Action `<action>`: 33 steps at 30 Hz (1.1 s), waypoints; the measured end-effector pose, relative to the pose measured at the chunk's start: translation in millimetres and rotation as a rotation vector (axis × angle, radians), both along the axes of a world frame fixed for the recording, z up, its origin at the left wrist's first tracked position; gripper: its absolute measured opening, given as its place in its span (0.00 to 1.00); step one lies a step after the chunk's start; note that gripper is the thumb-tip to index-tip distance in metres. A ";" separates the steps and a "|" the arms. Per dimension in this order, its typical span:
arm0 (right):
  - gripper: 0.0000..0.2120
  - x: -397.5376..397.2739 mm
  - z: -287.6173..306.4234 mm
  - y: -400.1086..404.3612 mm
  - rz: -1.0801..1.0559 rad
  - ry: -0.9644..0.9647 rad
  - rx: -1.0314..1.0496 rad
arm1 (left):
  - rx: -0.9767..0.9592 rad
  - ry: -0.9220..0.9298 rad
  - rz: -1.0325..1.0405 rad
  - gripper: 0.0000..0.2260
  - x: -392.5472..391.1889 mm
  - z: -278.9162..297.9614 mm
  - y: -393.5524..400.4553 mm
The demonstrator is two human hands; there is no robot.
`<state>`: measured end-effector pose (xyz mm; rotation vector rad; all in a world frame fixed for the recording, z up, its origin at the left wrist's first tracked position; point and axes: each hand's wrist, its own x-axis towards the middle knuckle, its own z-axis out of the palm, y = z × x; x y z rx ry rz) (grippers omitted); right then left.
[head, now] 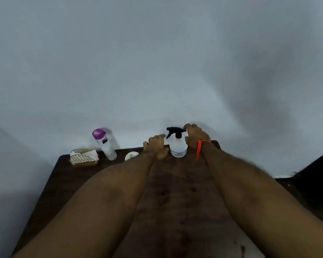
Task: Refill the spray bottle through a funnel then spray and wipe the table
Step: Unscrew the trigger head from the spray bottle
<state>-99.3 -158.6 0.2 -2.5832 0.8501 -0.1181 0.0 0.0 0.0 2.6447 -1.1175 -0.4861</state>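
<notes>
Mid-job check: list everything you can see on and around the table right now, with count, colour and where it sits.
spray bottle: 1, white with black trigger head, far edge, between the hands
water bottle: 1, clear with purple cap, far left, upright
napkin holder: 1, tan wire, white napkins, far left corner
small round dish: 1, white, beside the water bottle; blurred
table: 1, dark brown
wall: 1, pale grey, behind
left hand: 1, open, beside the sprayer
right hand: 1, by the trigger head, red wrist thread

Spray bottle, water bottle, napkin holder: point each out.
spray bottle [178, 148], head view, clear body.
water bottle [106, 146], head view, clear side below purple cap.
napkin holder [83, 159], head view, front wire panel.
</notes>
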 end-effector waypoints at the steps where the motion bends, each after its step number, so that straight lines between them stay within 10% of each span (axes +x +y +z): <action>1: 0.25 4.7 -5.9 -2.4 -0.027 -0.005 0.036 | 0.018 0.030 0.007 0.29 1.0 -3.9 -2.7; 9: 0.38 33.7 -59.9 -18.6 -0.152 -0.225 0.438 | 0.033 0.176 0.082 0.30 9.0 -55.3 -18.6; 22: 0.19 50.6 -87.5 0.5 -0.376 -0.461 0.541 | -0.111 0.288 0.086 0.27 10.6 -88.1 -19.1; 30: 0.16 19.0 -73.6 68.8 -0.296 -0.553 0.672 | -0.285 0.305 0.178 0.42 -9.8 -101.2 12.4; 33: 0.16 3.8 -71.4 93.0 -0.218 -0.570 0.698 | -0.353 0.297 0.208 0.30 -27.6 -94.9 34.6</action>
